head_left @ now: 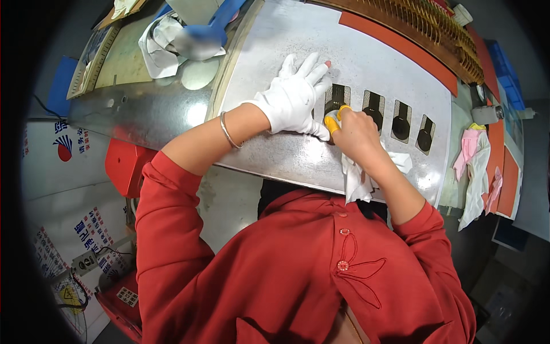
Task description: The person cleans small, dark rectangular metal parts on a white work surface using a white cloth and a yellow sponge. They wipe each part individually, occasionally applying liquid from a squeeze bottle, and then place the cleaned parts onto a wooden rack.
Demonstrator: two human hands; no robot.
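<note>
The white-gloved left hand [292, 97] spreads flat on a pale panel [275, 46]; the bare right hand [360, 137], yellow-tipped, sits close beside its thumb, fingers curled, grip unclear, above crumpled white cloth [356, 179]. A black keyhole-shaped patterned window [337, 98] lies between them, nearer the right, its long axis running away from the wearer. The panel's edge is nearward; its surface stretches beyond both hands.
</note>
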